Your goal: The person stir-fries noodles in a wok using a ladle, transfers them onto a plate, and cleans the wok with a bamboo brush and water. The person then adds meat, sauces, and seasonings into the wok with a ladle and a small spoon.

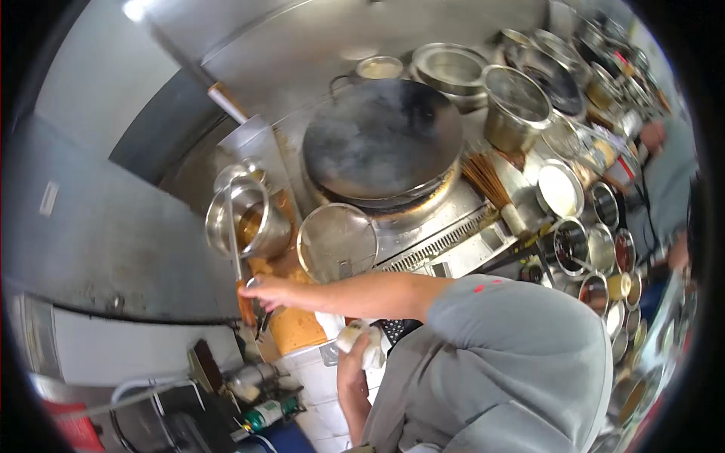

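Note:
My right arm reaches left across the front of the stove. The fingers of my right hand (269,293) are closed at the wooden grip of a long-handled ladle (236,253); its far end cannot be made out clearly. The metal shaft lies across a steel pot (276,226) with brown liquid inside. Lower down, close to my body, my left hand (355,364) grips a bunched white cloth (371,355). A round wire-mesh strainer (337,243) lies just beyond my right forearm. Below my right hand is an orange-brown board (296,332).
A large dark wok (381,143) steams on the burner. A bundle of thin sticks (487,181), a tall steel pot (516,113) and several sauce containers (571,241) stand to the right. Another person's grey sleeve (672,170) shows at the right edge. A grey metal cabinet (98,226) flanks the left.

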`<state>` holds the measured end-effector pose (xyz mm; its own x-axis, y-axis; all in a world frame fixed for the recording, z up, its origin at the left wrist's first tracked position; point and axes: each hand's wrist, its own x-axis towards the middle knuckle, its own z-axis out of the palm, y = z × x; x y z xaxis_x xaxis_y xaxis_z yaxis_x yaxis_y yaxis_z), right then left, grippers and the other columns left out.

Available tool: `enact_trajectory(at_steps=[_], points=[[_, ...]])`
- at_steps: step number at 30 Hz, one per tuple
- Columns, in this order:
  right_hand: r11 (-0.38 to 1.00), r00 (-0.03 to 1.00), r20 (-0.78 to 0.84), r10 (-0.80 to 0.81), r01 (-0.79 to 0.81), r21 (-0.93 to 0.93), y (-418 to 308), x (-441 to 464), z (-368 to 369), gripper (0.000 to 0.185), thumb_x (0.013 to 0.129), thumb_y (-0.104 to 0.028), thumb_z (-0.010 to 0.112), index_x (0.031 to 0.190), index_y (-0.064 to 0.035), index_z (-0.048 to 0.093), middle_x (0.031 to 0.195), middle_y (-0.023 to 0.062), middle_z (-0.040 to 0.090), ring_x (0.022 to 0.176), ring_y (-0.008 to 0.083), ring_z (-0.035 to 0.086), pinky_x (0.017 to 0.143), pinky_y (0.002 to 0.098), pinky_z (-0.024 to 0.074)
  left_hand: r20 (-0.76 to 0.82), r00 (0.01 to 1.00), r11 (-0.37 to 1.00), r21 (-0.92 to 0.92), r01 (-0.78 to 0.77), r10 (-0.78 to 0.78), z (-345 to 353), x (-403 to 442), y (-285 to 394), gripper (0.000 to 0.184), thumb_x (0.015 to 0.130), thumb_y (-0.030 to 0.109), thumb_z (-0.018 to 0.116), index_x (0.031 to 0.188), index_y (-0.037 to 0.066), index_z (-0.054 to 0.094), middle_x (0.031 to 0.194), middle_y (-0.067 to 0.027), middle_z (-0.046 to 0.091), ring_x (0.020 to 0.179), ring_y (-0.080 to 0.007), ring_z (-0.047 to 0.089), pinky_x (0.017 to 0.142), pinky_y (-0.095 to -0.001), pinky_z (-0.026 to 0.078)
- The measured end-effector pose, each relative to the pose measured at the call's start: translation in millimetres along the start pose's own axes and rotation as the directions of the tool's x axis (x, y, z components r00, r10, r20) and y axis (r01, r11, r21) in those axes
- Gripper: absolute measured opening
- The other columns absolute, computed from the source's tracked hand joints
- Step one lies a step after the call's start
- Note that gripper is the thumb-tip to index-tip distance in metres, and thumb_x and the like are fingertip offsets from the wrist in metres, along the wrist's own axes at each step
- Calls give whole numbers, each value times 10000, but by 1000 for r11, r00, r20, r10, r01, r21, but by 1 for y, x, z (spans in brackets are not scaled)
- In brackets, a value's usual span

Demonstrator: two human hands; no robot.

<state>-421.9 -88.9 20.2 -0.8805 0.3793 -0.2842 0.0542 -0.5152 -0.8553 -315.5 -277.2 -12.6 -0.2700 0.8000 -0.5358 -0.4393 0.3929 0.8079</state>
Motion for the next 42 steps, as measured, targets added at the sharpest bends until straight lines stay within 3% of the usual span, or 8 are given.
enact_trajectory(at_steps=[10, 13, 14, 16, 18, 22, 34, 42], points=[[906, 962, 247, 117, -205, 369, 9, 42, 13, 670, 779, -638, 654, 1076, -56, 509, 733, 176, 594, 661, 304, 606, 628, 414, 478, -101, 897, 682, 687, -250, 431, -28, 54, 60, 498, 843, 150, 705, 1254, -48, 506, 1235, -175, 590, 1104, -240, 575, 926, -372, 454], [871, 963, -24, -268, 253, 421, -8, -19, 19, 567, 808, -627, 637, 808, -62, 590, 611, 122, 586, 483, 213, 563, 451, 362, 450, 91, 830, 412, 835, -365, 550, -88, 109, 37, 450, 867, 203, 648, 1238, -24, 532, 1239, -187, 596, 1157, -293, 558, 991, -420, 407], [924, 986, -146, -80, 129, 360, -12, -6, 22, 551, 804, -612, 657, 771, -66, 584, 557, 91, 544, 421, 190, 523, 382, 335, 419, 227, 797, 278, 854, -439, 559, -90, 112, 40, 454, 867, 237, 635, 1234, -10, 538, 1235, -181, 599, 1170, -310, 547, 1004, -435, 394], [935, 809, -515, -284, 352, 37, -39, -27, 25, 374, 843, -360, 684, 949, -20, 569, 573, 48, 544, 438, 146, 536, 369, 314, 424, 102, 875, 322, 904, -280, 473, -95, 120, 36, 525, 798, 304, 688, 1207, 5, 550, 1129, -178, 646, 1052, -330, 613, 891, -436, 470], [972, 907, -350, -234, 214, -94, -55, -33, 5, 371, 844, -272, 672, 1080, -22, 534, 599, 22, 540, 460, 136, 535, 391, 288, 431, -172, 774, 503, 838, -211, 610, -63, 83, 44, 528, 776, 262, 727, 1198, -3, 551, 1068, -203, 661, 1012, -342, 634, 854, -430, 492], [906, 975, 31, -219, 191, 378, -45, -86, -50, 425, 907, -160, 606, 1305, -77, 482, 742, -26, 527, 561, 64, 501, 426, 214, 396, -259, 832, 707, 676, -207, 491, -103, 75, 11, 572, 755, 252, 765, 1212, -6, 537, 1051, -230, 660, 1023, -371, 630, 867, -420, 495], [841, 997, -54, -53, 16, -541, -164, -106, -63, 131, 852, -101, 621, 846, 5, 545, 582, 36, 504, 473, 119, 498, 411, 277, 416, -310, 809, 722, 664, -192, 500, -114, 74, 9, 578, 748, 247, 772, 1198, -9, 515, 1031, -242, 659, 999, -394, 634, 857, -425, 500], [971, 977, -37, 209, -203, 128, -178, -76, -62, 159, 904, -92, 590, 782, -62, 493, 618, -25, 467, 495, 50, 475, 400, 186, 379, -320, 762, 643, 749, -161, 563, -139, 115, 2, 518, 740, 199, 767, 1159, -6, 543, 968, -189, 684, 901, -328, 674, 801, -399, 519]])
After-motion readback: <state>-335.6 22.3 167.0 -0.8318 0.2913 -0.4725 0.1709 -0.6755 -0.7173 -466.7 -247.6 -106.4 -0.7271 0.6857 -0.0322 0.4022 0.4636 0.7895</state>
